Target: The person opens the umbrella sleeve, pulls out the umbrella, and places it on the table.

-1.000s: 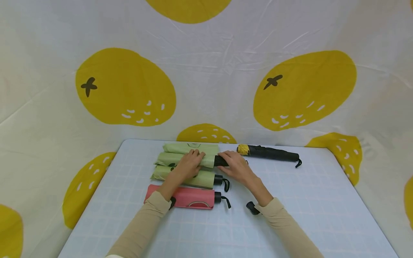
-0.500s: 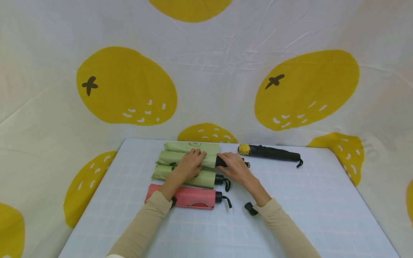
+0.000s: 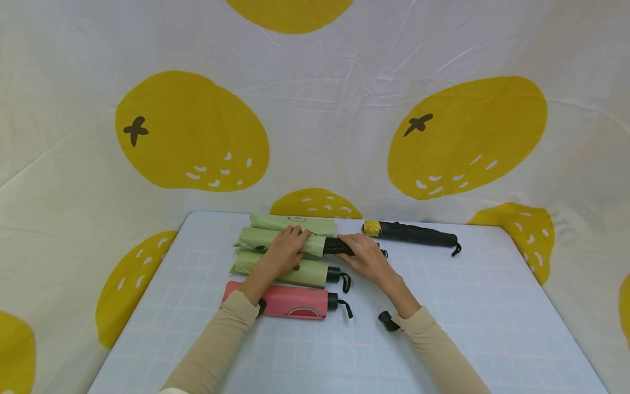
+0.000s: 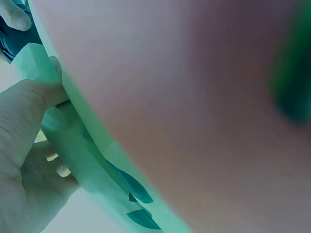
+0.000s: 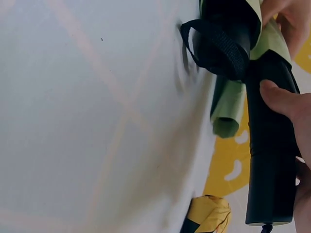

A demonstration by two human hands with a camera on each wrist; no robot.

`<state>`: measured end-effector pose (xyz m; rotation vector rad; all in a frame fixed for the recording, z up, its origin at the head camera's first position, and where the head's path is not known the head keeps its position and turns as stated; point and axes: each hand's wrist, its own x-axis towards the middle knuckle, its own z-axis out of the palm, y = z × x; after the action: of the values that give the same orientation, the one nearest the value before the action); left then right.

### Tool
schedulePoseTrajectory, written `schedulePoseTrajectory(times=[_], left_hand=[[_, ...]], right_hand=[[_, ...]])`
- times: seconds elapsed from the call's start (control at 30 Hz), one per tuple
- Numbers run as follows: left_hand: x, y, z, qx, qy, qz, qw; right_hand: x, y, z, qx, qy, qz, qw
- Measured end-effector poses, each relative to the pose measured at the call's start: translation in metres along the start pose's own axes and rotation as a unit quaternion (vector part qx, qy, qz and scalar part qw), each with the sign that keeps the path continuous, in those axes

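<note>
My left hand (image 3: 285, 249) grips a light green umbrella sleeve (image 3: 315, 246), thumb on one side and fingers on the other in the left wrist view. Out of the sleeve's right end sticks a black folded umbrella (image 3: 334, 246). My right hand (image 3: 366, 257) holds it near the handle, and its thumb lies along the black handle (image 5: 272, 160) in the right wrist view. Just in front lies a green-sleeved umbrella (image 3: 315, 272) with a black handle and strap. Behind the held one is another light green sleeve (image 3: 317, 224), with no handle showing.
Nearest me lies a pink-sleeved umbrella (image 3: 305, 302), partly under my left forearm. At the back right rests a black umbrella (image 3: 418, 233) with a yellow end. The pale checked table (image 3: 443, 339) meets a white curtain (image 3: 325, 137) with yellow fruit prints.
My right hand has moved slightly right with the black umbrella, so more of it shows outside the sleeve. My left hand and the sleeve have shifted a little left.
</note>
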<state>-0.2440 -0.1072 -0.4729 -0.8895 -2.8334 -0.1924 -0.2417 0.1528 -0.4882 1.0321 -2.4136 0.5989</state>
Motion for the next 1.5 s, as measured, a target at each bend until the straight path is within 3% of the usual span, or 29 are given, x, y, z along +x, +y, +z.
schedulePoseTrajectory(times=[0.2,0.33,0.53,0.9,1.1,1.5], left_hand=[[-0.001,0.001,-0.002,-0.009,-0.009,0.001,0.9999],[-0.001,0.002,-0.001,-0.004,0.007,0.005,1.0],[-0.001,0.002,0.002,0.016,0.051,0.018,0.9984],[0.003,0.011,0.002,0.056,0.058,0.019,0.9966],[0.001,0.013,0.001,0.045,0.061,0.018,0.9969],[-0.003,0.004,0.0,0.03,0.072,0.031,0.9965]], right_hand=[[-0.001,-0.001,-0.003,0.017,-0.008,0.012,0.9998],[-0.001,-0.001,-0.003,0.024,-0.015,0.024,0.9993],[0.001,-0.001,-0.001,-0.004,-0.025,0.021,0.9995],[0.009,-0.007,0.007,-0.045,-0.057,0.011,0.9973],[0.007,-0.009,0.008,-0.031,-0.051,0.016,0.9981],[-0.007,0.006,0.004,-0.02,-0.024,0.007,0.9995]])
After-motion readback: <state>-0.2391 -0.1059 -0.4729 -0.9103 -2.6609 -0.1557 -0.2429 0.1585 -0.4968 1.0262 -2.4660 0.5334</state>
